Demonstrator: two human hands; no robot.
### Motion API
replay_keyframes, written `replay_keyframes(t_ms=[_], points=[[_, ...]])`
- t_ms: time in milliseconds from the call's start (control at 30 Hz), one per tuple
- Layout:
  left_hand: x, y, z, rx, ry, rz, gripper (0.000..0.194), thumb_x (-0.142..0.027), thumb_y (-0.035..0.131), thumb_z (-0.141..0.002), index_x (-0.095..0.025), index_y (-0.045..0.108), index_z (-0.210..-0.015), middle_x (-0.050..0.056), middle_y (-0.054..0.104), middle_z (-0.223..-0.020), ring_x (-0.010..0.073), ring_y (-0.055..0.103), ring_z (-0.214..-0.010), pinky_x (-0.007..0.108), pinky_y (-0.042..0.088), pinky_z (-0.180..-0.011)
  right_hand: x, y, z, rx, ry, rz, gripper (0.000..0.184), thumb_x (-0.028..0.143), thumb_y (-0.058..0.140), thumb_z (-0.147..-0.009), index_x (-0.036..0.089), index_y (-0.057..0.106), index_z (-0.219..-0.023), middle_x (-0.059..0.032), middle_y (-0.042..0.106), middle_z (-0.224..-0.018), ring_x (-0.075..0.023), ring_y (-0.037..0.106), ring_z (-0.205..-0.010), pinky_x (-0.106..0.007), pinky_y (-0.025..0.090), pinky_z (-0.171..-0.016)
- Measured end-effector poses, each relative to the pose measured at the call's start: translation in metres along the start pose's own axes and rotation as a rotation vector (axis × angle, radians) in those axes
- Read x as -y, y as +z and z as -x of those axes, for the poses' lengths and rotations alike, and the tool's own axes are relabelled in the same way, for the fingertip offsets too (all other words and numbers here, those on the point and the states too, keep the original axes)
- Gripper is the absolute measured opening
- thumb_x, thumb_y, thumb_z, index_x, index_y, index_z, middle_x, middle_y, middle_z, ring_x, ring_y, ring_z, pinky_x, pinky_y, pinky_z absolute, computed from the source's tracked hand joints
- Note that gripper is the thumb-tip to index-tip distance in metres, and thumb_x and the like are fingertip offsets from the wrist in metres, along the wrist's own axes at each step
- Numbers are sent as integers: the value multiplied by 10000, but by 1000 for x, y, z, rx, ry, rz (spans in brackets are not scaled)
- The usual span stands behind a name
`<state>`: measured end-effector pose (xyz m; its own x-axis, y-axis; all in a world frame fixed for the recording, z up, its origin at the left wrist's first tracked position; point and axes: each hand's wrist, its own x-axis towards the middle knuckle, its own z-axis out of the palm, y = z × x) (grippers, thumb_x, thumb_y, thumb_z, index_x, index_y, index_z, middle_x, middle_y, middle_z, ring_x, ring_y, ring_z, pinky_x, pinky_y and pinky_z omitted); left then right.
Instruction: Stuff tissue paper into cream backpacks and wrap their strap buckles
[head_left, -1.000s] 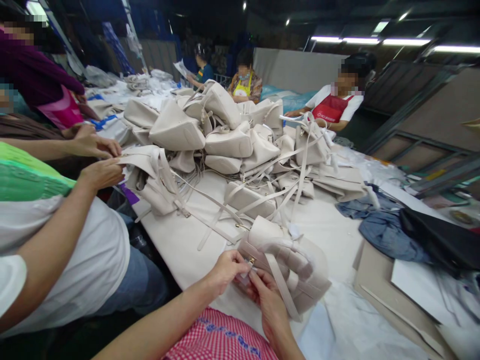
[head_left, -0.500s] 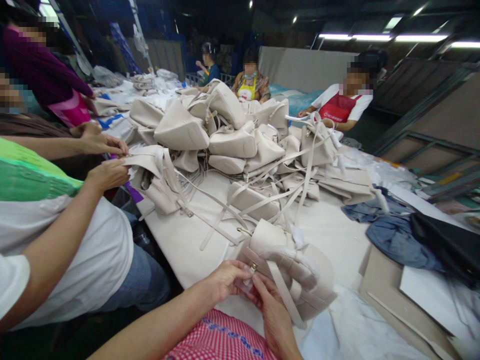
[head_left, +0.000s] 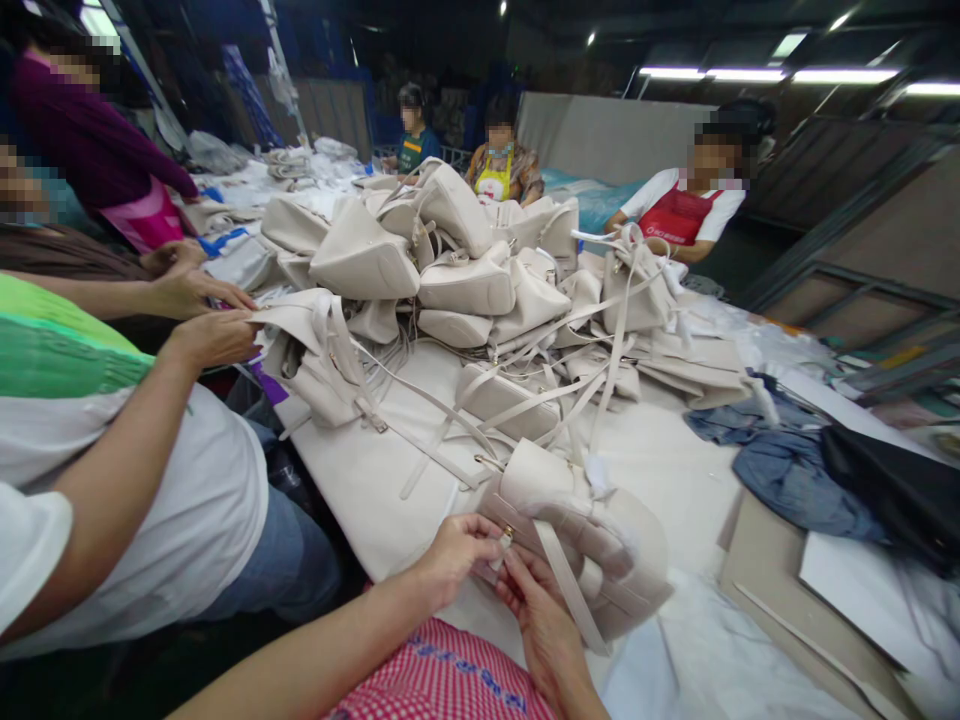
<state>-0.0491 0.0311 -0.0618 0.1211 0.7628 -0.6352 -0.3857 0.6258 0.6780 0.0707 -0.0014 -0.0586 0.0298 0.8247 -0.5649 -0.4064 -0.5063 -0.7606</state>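
A cream handbag (head_left: 637,560) lies tilted on the table in front of me, its handle partly covered in clear wrapping. On its near side, a small pale tab (head_left: 504,546) hangs at a piece of gold hardware. My left hand (head_left: 461,555) pinches this tab between thumb and fingertips. From the right, my right hand (head_left: 541,605) also closes on the tab's lower part, fingertips almost touching those of the left. The tab's end is hidden by my fingers. A thin strap (head_left: 450,408) runs from the gold ring at the bag's top toward the pile.
A heap of similar cream bags (head_left: 465,285) fills the table's middle. At left, a co-worker's hands (head_left: 214,325) hold another bag (head_left: 315,365). Blue cloth (head_left: 795,475), a black item (head_left: 892,490) and a beige board (head_left: 780,570) lie at right. Several people stand around the table.
My hands stay on the tab with only a slight shift of the fingers. The bag has hardly moved. The co-worker's arm at left has shifted a little.
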Motion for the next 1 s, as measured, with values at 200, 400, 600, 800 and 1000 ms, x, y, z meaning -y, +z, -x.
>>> replay_keyframes(t_ms=[200,400,600,800,1000], points=[[3,0,0,-29,77,-31,334,-220,785,-449,-147,566,-691,-27,592,-592,107,544,-528,238,402,-535,-1,1,-3,-30,-71,140,313,487,763,-624,207,758,-765,-17,636,-611,-162,518,-576,-285,425,-512],[8,-6,-2,-3,-66,-18,435,-367,843,-416,-152,536,-636,-20,575,-565,122,549,-525,280,433,-578,-3,1,-7,-41,-107,222,362,547,724,-630,200,734,-732,15,594,-561,-147,493,-539,-271,392,-505],[4,-3,1,-32,14,-78,366,-340,825,-458,-140,575,-634,-7,598,-593,125,560,-556,270,428,-592,-5,1,-7,-75,-73,120,318,501,754,-616,222,752,-768,14,619,-616,-146,497,-593,-250,399,-521],[3,1,0,-64,142,-110,250,-245,769,-475,-125,611,-628,5,618,-581,116,534,-544,255,403,-572,-4,3,-5,-41,-59,30,280,445,783,-599,211,757,-750,7,603,-615,-135,474,-584,-238,396,-498],[3,0,-1,-85,124,-124,240,-232,751,-465,-135,603,-626,-6,603,-568,115,524,-540,254,392,-566,-4,4,-6,-38,-63,50,288,432,803,-572,198,752,-732,3,611,-594,-140,492,-566,-246,406,-485]])
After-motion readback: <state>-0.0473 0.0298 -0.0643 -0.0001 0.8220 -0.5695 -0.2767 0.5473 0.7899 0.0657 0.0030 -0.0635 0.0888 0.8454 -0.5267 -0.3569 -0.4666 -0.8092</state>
